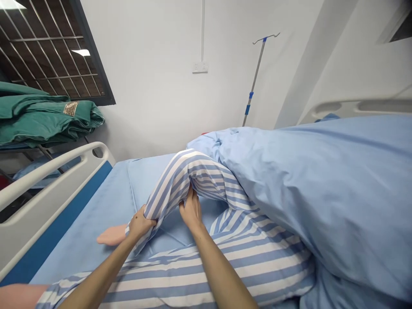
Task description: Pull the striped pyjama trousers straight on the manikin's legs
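Head view over a hospital bed, both hands on a raised leg. The blue-and-white striped pyjama leg point(189, 176) stands bent at the knee, its pink foot point(111, 234) (looks like a manikin's) resting out to the left on the light blue sheet point(96, 206). The left grip point(140, 223) is clamped on the cloth low on the shin, just above that foot. The right grip point(190, 210) is clamped on the cloth under the knee, fingers point(189, 198) pushed into the folds. The two grips are apart, both on the same leg. The step in hand reads as holding that leg up and bent, and as the leg stands, this hold calls for both grips staying on it. A second striped leg point(257, 266) lies flat nearer the camera, with another pink foot point(19, 296) at the lower left. A blue quilt point(309, 193) is heaped against the bent leg on the right. White bed rail point(38, 193) on the left, folded green cloth point(41, 116) on a rack beyond it — drip stand point(257, 77) against the wall
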Tool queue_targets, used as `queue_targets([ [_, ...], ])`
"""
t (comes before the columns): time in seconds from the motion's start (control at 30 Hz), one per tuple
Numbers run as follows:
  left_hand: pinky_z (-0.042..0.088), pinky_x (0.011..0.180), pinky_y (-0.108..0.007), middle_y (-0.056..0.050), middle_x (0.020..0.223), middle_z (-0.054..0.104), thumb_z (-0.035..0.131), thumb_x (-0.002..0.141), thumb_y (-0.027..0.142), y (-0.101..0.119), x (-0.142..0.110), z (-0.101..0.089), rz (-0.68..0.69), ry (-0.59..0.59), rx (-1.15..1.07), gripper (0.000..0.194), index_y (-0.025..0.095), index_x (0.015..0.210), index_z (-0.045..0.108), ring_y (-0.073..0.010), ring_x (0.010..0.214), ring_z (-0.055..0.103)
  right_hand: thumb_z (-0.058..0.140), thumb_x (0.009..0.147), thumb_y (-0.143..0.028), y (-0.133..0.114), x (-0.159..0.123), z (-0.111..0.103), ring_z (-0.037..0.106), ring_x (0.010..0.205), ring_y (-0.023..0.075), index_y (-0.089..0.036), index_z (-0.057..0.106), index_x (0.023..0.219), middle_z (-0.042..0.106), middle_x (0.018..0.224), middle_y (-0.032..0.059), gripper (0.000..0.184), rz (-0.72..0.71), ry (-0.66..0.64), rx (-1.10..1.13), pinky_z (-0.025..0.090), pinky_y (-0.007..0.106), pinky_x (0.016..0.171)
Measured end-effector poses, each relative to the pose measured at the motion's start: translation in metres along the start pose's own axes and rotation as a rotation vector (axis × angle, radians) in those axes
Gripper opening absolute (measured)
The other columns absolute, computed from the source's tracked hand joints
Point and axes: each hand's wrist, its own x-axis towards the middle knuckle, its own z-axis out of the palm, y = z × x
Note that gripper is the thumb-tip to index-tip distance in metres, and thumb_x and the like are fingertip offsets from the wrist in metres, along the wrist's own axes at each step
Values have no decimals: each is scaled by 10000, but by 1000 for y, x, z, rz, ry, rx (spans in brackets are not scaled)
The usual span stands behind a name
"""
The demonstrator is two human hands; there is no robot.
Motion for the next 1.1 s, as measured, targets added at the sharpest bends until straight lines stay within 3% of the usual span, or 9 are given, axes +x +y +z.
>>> queue_targets([
  [0.27,413,654,-237,-16,889,655,636,578,267,-14,-3,-13,25,-35,1,486,222,1053,543,-201,839,596,460,704,-154,10,-2,1,432,1122,297,-117,231,1397,411,1290,171,731,34,-18,-49,377,407,937],
  [0.47,421,696,-243,-17,956,657,584,619,265,-55,-14,-40,49,-48,176,551,246,1163,494,-214,907,596,451,713,-142,16,-3,-4,474,1108,254,-151,340,1351,433,1286,148,647,137,-119,-75,373,340,939],
  [0.57,427,723,-260,-32,1012,653,552,636,269,-89,-19,-55,5,-63,307,617,254,1243,443,-230,940,598,466,727,-172,15,-7,-1,467,1141,262,-164,385,1326,449,1285,158,605,165,-264,-152,373,336,935],
  [0.67,423,778,-309,-72,1099,631,512,634,249,-122,-27,-67,-50,-79,443,674,225,1299,405,-265,988,585,455,771,-263,14,-15,8,456,1174,273,-142,407,1317,457,1295,176,561,185,-547,-248,393,343,915],
  [0.77,398,844,-366,-95,1165,605,475,636,223,-143,-36,-74,-28,-114,571,689,206,1321,400,-285,1033,564,506,745,-325,16,-23,18,518,1117,271,-127,546,1199,551,1210,165,497,188,-780,-285,425,337,884],
  [0.9,369,881,-395,-97,1185,596,456,649,192,-150,-40,-74,32,-137,688,648,206,1297,437,-276,1050,554,613,625,-280,23,-28,29,599,990,283,-161,677,986,659,1023,138,385,213,-972,-343,451,364,846],
  [1.1,365,862,-388,-111,1116,625,453,678,169,-147,-34,-69,44,-131,718,592,220,1267,458,-262,1005,574,562,682,-340,24,-33,35,531,1107,301,-186,673,1015,626,1116,133,384,182,-1044,-422,353,451,962],
])
